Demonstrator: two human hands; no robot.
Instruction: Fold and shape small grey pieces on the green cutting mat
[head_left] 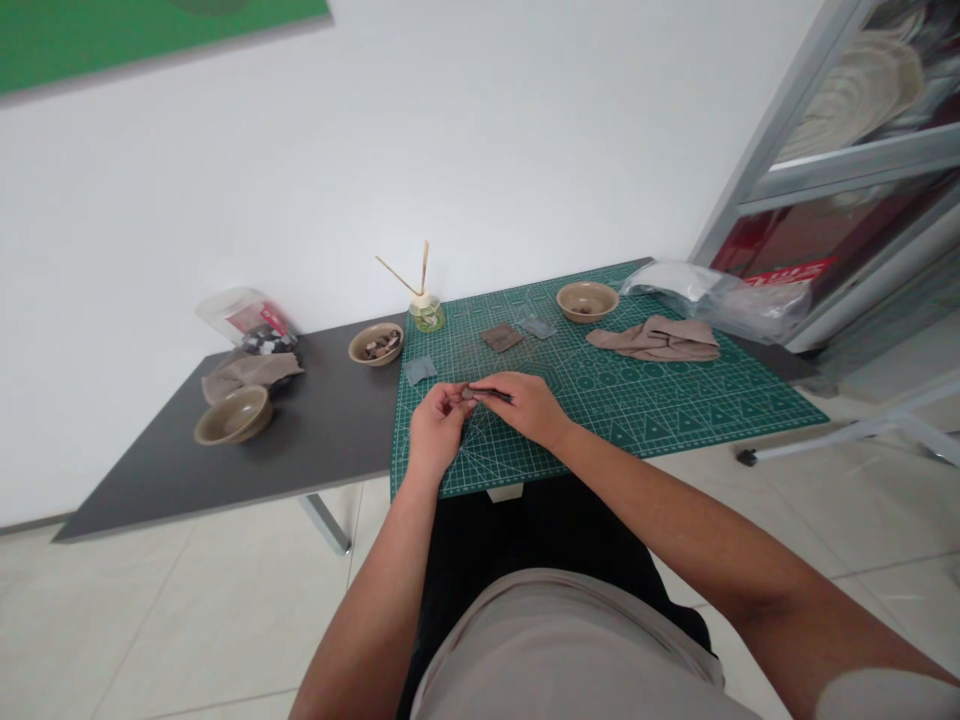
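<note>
Small brown piece (468, 393): pinched in your L hand (439, 425), just above green cutting mat (660, 400); your R hand (525, 405) closed on thin dark tool (496, 396), tip at piece. Bowl (376, 344) w/ brown bits, just off mat's L edge; 2nd bowl (587, 300) on mat, far side; tipped clear jar (251, 325) w/ dark pcs, further L. Mat's near edge just below your wrists.

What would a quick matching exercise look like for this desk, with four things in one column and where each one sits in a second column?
Things:
1. Glass jar with wooden sticks
2. Clear plastic bag
3. Bowl of brown pieces
4. Clear plastic tub

Places:
A. Far right corner of the green cutting mat
B. Left end of the grey table
C. Far left corner of the green cutting mat
D. On the grey table, just left of the green cutting mat

Pairs: 1-C, 2-A, 3-D, 4-B
</note>
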